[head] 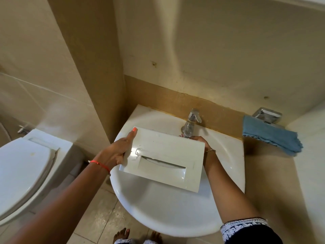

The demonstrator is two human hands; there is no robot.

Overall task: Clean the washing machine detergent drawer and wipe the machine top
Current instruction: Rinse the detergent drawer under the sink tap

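Note:
The white detergent drawer [167,155] is held over the white sink basin [158,208], its flat front panel with the recessed handle facing up toward me. My left hand [117,149] grips its left edge, thumb lying along the top. My right hand [200,140] reaches behind the drawer's far right corner, below the chrome faucet [190,123]; most of this hand is hidden by the drawer, so its hold is unclear. No water stream shows.
A folded blue cloth [270,134] lies on the counter at the right, beside a chrome fixture [267,115]. A closed white toilet [24,166] stands at the left. Beige tiled walls close in behind the sink.

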